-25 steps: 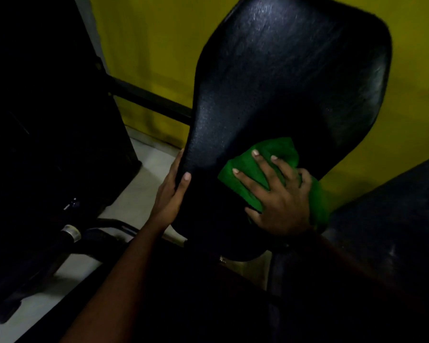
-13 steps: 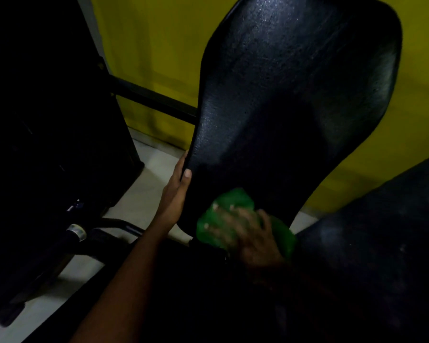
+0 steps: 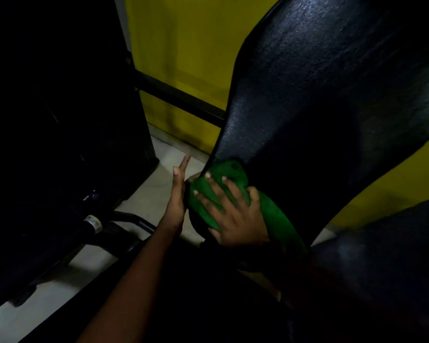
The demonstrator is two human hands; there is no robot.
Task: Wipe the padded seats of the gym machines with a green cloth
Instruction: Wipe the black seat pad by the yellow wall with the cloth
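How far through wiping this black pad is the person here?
Done: cannot tell; the upper black pad shows sheen but no clear wiped mark. In hand: the right hand presses the green cloth on the pad's narrow lower left edge, beside the open left hand. Left: the second pad looks untouched.

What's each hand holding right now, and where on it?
Right hand presses the green cloth flat near its upper end against the padded seat. Left hand, fingers straight, holds nothing.

Dim room: yellow wall (image 3: 183, 58), pale tiled floor (image 3: 144, 194), black metal frame bar (image 3: 178, 100).
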